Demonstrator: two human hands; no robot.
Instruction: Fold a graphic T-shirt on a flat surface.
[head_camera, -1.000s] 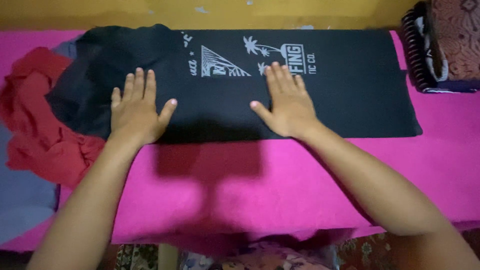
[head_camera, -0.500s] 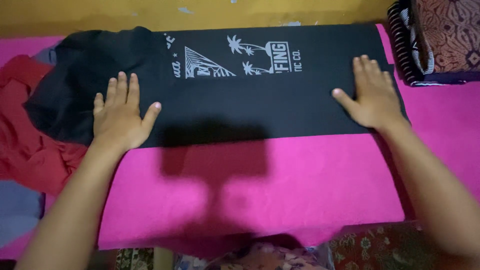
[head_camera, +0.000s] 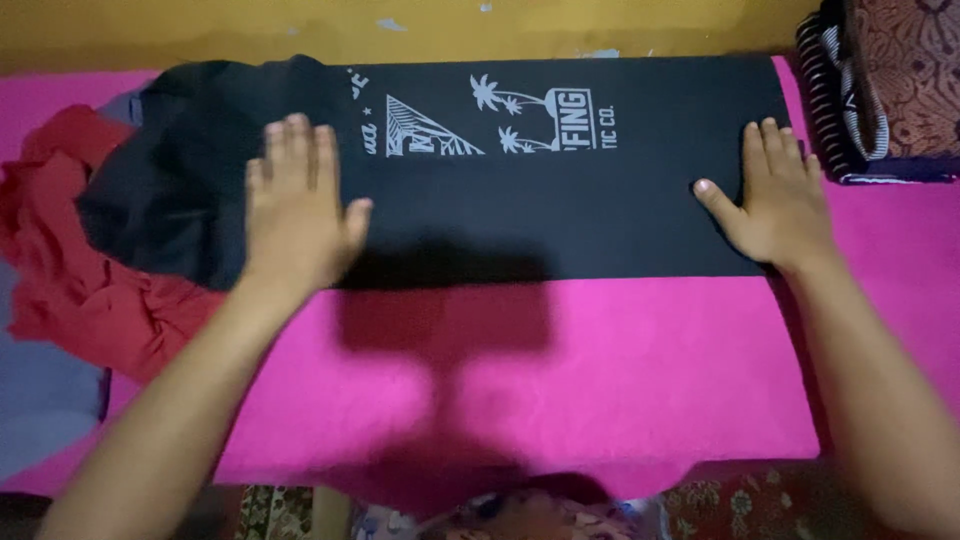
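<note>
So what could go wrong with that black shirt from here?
The left hand looks blurred, so it may be moving and could drag wrinkles into the black shirt. The shirt's bunched left end lies over the red cloth, which might get caught up with it. The right hand sits at the shirt's right edge and could slip off.

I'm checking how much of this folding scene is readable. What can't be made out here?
- Head view: the black shirt under the left hand and right hand is hidden by the palms.
- The left hand is motion-blurred, so its fingers are unclear.
- The red garment is partly covered by the shirt.
- The patterned fabric stack is cut off by the right and top edges.
</note>
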